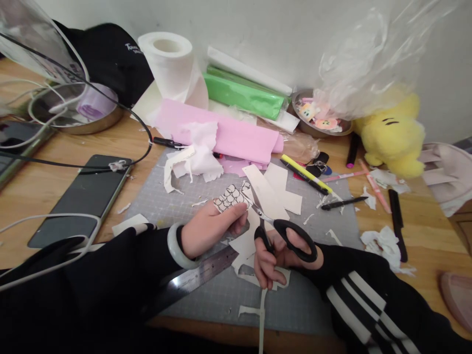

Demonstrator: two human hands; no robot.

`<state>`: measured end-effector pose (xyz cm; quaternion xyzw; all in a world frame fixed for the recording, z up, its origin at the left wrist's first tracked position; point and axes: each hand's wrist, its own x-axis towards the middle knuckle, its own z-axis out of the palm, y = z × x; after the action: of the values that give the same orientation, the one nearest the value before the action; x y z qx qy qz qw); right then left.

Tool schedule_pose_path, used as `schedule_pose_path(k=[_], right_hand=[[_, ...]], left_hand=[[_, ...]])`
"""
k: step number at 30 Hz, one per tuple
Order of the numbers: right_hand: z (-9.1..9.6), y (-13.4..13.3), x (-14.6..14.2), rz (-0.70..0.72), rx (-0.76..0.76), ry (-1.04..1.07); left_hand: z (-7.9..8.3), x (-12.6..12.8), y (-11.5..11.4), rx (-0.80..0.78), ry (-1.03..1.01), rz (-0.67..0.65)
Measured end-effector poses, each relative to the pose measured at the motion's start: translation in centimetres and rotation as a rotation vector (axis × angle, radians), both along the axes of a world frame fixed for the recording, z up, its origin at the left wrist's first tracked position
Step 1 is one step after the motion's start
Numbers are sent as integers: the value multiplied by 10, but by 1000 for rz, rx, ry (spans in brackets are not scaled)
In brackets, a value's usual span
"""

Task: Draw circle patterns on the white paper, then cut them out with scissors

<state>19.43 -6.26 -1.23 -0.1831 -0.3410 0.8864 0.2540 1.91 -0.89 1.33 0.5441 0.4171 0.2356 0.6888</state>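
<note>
Between the thumb and fingers of my left hand [217,223] is a small piece of white paper [230,198] drawn with black scale-like outlines. My right hand [273,258] has its fingers in the black handles of a pair of scissors [261,215]. The scissor blades point up and left and meet the edge of the drawn paper. White paper strips [265,189] lie just behind the scissors. Below my hands, a paper offcut [261,314] hangs toward the table's front edge. A metal ruler [206,275] lies under my left wrist.
A grey cutting mat [306,300] covers the middle of the wooden table. Pink paper [221,132], a tissue roll [167,64] and a green pack [243,93] lie behind. Pens, including a yellow marker [306,172], and a yellow plush toy [393,132] are at right; a phone [83,196] and cables at left.
</note>
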Motion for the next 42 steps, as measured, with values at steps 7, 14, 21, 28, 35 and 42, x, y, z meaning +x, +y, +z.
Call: schedule_pose_path(k=[7,14,21,28,35,42], right_hand=[[-1,4,-2,52,-24,-87],[4,5,-3,38,-6,-147],[3,3,-4,25,-47,-150],[2,4,-4,21,-92,-152],[4,3,-4,15,-115,-151],[4,3,-3,6,-123,-165]], left_hand=[[1,1,0,-19,-12,-6],[1,0,0,-12,-15,-43],[1,1,1,-15,-16,-30],[1,2,0,-23,-17,-20],[3,2,0,-73,-33,2],[0,2,1,-60,-59,19]])
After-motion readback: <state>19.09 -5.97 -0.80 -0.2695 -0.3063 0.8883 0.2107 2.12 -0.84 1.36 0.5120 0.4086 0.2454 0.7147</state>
